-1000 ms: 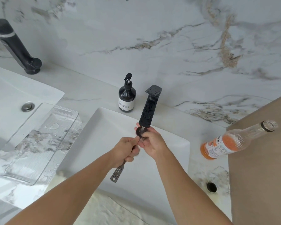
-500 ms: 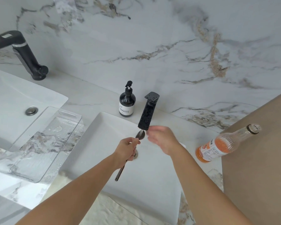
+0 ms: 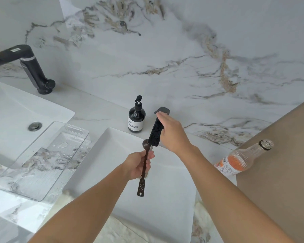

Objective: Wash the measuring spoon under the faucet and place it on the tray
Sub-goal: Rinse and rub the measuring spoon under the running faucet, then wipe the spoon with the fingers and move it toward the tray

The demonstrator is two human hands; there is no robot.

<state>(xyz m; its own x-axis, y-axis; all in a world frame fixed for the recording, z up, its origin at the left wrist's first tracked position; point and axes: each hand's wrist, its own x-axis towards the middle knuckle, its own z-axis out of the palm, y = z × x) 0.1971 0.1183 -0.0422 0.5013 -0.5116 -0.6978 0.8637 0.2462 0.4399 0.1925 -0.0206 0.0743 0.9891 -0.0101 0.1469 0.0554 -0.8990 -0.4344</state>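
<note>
The left hand (image 3: 139, 163) grips a dark, slender measuring spoon (image 3: 144, 165), perforated handle downward, bowl beneath the faucet (image 3: 156, 130); the right hand (image 3: 172, 134) rests half-open on its lever.

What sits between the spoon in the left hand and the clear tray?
Nothing, per the head view: only bare white basin separates the measuring spoon in the left hand from the clear tray.

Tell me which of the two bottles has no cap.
The clear ribbed glass bottle of orange drink, leaning by the brown panel on the right: its mouth is open. The dark soap bottle behind the basin wears a pump top.
</note>
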